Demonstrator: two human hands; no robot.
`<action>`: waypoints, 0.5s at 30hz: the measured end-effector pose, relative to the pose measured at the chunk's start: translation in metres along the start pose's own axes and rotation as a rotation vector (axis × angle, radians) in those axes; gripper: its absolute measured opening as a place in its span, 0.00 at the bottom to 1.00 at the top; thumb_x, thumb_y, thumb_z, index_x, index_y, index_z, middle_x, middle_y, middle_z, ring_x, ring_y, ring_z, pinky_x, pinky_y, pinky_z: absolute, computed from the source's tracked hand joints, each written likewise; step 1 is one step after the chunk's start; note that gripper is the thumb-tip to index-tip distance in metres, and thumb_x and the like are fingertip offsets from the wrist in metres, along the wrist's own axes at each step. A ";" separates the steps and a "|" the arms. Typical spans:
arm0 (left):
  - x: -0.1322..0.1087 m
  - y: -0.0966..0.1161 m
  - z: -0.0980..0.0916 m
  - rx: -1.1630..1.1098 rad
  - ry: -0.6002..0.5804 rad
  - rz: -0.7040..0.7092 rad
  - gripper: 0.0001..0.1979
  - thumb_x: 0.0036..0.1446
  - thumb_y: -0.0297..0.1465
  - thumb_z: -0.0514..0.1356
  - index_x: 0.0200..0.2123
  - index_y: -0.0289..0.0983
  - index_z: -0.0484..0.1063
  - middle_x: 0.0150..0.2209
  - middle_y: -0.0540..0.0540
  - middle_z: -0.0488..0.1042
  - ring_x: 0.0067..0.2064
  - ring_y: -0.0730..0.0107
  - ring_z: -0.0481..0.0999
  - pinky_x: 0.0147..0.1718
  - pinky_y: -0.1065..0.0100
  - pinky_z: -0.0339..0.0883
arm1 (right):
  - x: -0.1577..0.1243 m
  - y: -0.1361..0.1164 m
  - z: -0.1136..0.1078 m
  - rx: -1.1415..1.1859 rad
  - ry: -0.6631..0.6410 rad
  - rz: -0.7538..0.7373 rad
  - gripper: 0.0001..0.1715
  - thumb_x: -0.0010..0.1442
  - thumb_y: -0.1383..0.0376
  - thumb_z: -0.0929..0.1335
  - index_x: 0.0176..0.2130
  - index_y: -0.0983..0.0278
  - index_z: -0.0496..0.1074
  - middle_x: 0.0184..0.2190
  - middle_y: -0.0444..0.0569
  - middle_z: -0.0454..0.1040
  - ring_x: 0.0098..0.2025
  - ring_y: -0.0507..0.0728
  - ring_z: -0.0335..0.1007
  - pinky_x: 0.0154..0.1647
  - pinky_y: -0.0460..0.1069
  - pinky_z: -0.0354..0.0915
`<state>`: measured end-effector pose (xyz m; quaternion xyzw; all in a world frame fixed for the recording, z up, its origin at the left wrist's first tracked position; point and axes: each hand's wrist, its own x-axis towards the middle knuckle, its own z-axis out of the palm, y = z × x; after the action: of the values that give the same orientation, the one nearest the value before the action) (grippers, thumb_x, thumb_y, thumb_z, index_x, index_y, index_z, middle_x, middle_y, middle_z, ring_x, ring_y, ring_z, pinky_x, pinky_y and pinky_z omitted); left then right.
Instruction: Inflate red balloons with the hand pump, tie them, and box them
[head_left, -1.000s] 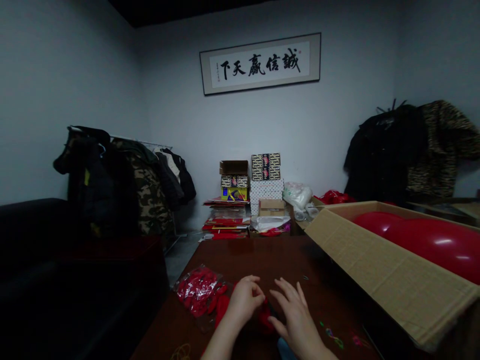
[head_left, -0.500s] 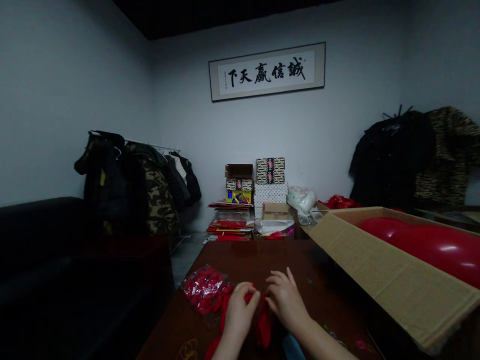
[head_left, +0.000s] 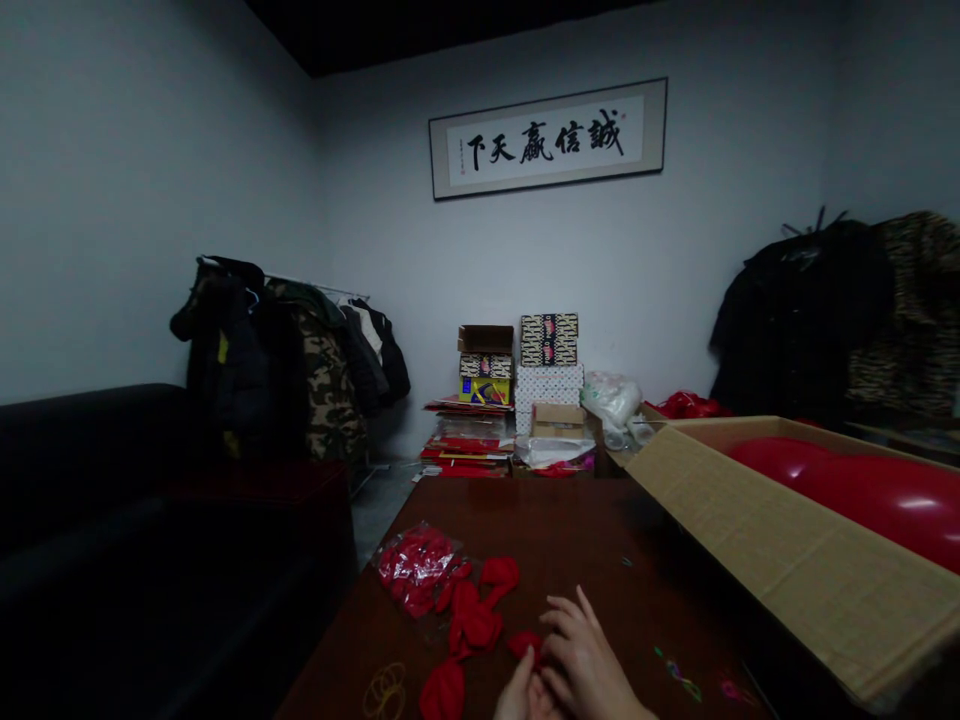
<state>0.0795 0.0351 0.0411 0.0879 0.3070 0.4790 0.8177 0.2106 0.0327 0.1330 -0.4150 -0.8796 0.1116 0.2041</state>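
Both hands meet at the bottom edge of the view over a dark wooden table [head_left: 570, 520]. My right hand [head_left: 589, 660] lies with its fingers stretched out beside a flat red balloon [head_left: 525, 643]. My left hand [head_left: 521, 695] is mostly cut off by the frame; its thumb presses against the right hand, and I cannot see what it holds. Several more loose uninflated red balloons [head_left: 476, 615] lie just left of the hands. A clear bag of red balloons [head_left: 416, 568] sits further left.
A large open cardboard box [head_left: 780, 560] with inflated red balloons [head_left: 870, 495] stands at the right. Yellow rubber bands [head_left: 386, 687] lie at the table's near left. Stacked boxes [head_left: 551, 365] and red packets sit behind the table. Coats hang left and right.
Both hands have drawn back toward me and lower in the view, uncovering the loose red balloons on the table. The camera has turned slightly left.
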 end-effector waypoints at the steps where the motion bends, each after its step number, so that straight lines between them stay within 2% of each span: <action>1: 0.007 -0.005 -0.004 -0.052 0.032 0.040 0.10 0.55 0.35 0.56 0.27 0.36 0.72 0.24 0.44 0.75 0.30 0.64 0.75 0.38 0.65 0.63 | -0.007 0.003 0.003 0.009 -0.040 -0.004 0.13 0.54 0.59 0.63 0.40 0.54 0.71 0.53 0.44 0.69 0.63 0.60 0.51 0.65 0.68 0.33; 3: 0.013 -0.011 -0.011 -0.113 0.030 0.031 0.09 0.56 0.29 0.55 0.26 0.36 0.72 0.24 0.44 0.75 0.29 0.65 0.75 0.37 0.66 0.64 | -0.018 0.009 0.009 0.015 -0.058 0.039 0.17 0.53 0.56 0.64 0.43 0.52 0.70 0.55 0.45 0.67 0.63 0.61 0.51 0.65 0.69 0.34; 6: 0.007 -0.007 -0.012 -0.126 0.032 -0.052 0.10 0.57 0.30 0.55 0.27 0.34 0.72 0.30 0.38 0.77 0.35 0.62 0.77 0.39 0.65 0.65 | -0.032 0.023 0.019 -0.067 0.030 0.258 0.27 0.52 0.50 0.62 0.49 0.57 0.68 0.58 0.53 0.64 0.63 0.65 0.51 0.64 0.69 0.38; 8: -0.003 -0.001 -0.008 -0.090 0.042 -0.103 0.10 0.55 0.33 0.57 0.27 0.33 0.73 0.33 0.37 0.78 0.34 0.60 0.77 0.39 0.61 0.65 | -0.039 0.031 0.027 -0.169 0.051 0.412 0.32 0.51 0.48 0.62 0.49 0.63 0.69 0.58 0.59 0.64 0.63 0.68 0.50 0.63 0.71 0.39; 11: -0.014 0.009 0.001 -0.095 0.066 -0.094 0.07 0.54 0.32 0.58 0.30 0.34 0.73 0.34 0.41 0.78 0.35 0.62 0.77 0.40 0.61 0.65 | -0.044 0.038 0.038 -0.277 -0.001 0.511 0.30 0.47 0.50 0.65 0.44 0.66 0.73 0.56 0.64 0.66 0.63 0.71 0.50 0.62 0.72 0.39; 15: -0.014 0.024 0.016 -0.032 0.096 -0.001 0.08 0.54 0.33 0.59 0.34 0.34 0.73 0.38 0.42 0.78 0.38 0.66 0.77 0.39 0.65 0.64 | -0.044 0.038 0.049 -0.320 0.000 0.549 0.24 0.42 0.55 0.69 0.38 0.66 0.75 0.52 0.64 0.70 0.61 0.70 0.54 0.62 0.71 0.41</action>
<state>0.0662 0.0382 0.0702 0.0516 0.3384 0.4871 0.8034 0.2402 0.0213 0.0637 -0.6639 -0.7410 0.0227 0.0983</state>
